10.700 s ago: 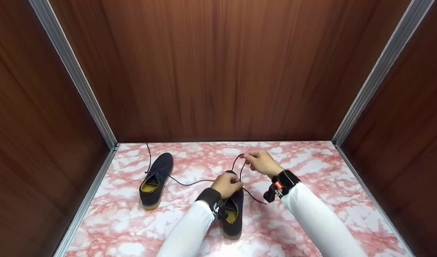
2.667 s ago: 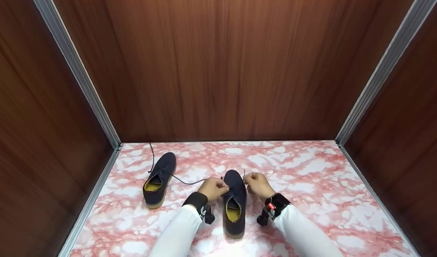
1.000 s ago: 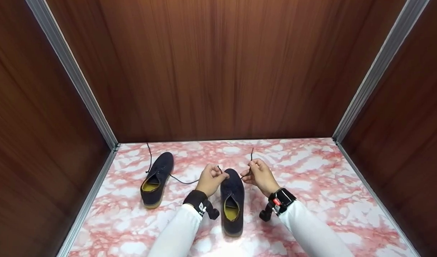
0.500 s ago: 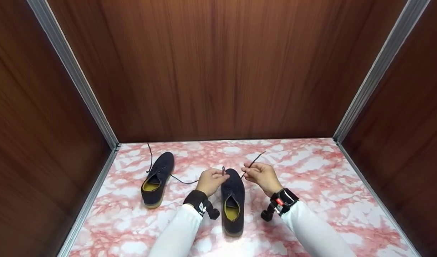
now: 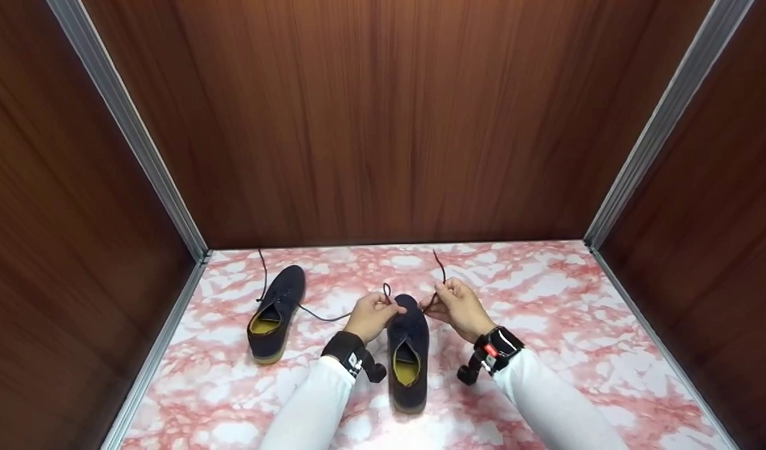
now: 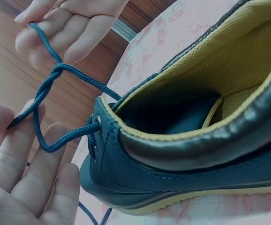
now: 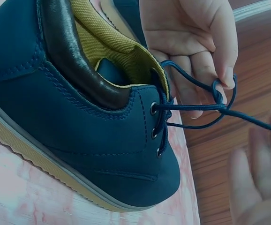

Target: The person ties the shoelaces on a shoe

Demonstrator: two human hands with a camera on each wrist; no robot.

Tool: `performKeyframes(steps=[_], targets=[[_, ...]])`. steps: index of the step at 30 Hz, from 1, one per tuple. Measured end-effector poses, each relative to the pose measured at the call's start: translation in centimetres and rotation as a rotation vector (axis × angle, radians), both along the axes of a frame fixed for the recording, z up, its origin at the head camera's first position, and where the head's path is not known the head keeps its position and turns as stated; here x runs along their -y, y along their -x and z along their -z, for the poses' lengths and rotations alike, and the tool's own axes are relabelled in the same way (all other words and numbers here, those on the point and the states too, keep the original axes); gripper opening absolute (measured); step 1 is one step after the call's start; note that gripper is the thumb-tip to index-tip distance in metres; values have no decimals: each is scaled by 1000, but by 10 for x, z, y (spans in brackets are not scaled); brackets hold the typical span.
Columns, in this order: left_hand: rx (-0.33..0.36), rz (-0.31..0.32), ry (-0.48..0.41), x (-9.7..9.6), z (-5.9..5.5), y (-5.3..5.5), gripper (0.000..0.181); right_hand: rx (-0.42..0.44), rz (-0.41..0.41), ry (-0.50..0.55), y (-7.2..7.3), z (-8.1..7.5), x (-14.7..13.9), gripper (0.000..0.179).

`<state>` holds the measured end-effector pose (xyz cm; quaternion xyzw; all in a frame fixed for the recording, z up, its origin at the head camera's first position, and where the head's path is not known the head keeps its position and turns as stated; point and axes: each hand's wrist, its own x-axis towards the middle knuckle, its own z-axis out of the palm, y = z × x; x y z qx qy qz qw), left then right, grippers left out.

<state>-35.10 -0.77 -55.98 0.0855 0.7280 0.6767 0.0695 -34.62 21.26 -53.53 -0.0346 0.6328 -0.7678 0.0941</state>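
Observation:
In the head view a navy lace-up shoe (image 5: 409,397) with a yellow lining stands upright, toe away from me. My left hand (image 5: 367,315), over its left side near the toe, pinches its dark shoelace (image 6: 79,75); a small loop rises above the fingers. My right hand (image 5: 463,309) pinches the other lace, whose free end sticks up beyond the fingers. In the left wrist view the two laces cross and twist round each other between the hands, above the eyelets. The right wrist view shows the left thumb and finger (image 7: 227,77) pressed on the lace at the crossing.
A matching navy shoe (image 5: 289,281) stands to the left, one lace running to the back wall and another trailing toward my left hand. Brown wood-grain panels (image 5: 383,125) with metal corner strips enclose the pink-and-white marbled surface (image 5: 533,387) on three sides.
Earlier both hands worked at the lace over the shoe, the right higher. Within the last second the right lace's free end swung right, then back upright, while the left hand's loop rose slightly.

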Motion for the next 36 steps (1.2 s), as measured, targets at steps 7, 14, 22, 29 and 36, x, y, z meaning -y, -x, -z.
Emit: performKeyframes(steps=[7, 14, 22, 29, 36], targets=[[42, 12, 23, 1, 3, -4, 13, 21, 6, 30, -1, 2, 3, 26], [52, -2, 33, 3, 2, -5, 19, 76, 63, 73, 0, -2, 0, 18], [65, -51, -86, 2, 0, 0, 20, -8, -24, 60, -1, -1, -4, 30], [41, -46, -263, 1, -5, 6, 22, 7, -2, 134, -1, 5, -3, 30], [88, 1, -376, 1, -6, 4, 28, 63, 53, 157, -2, 6, 0, 32]])
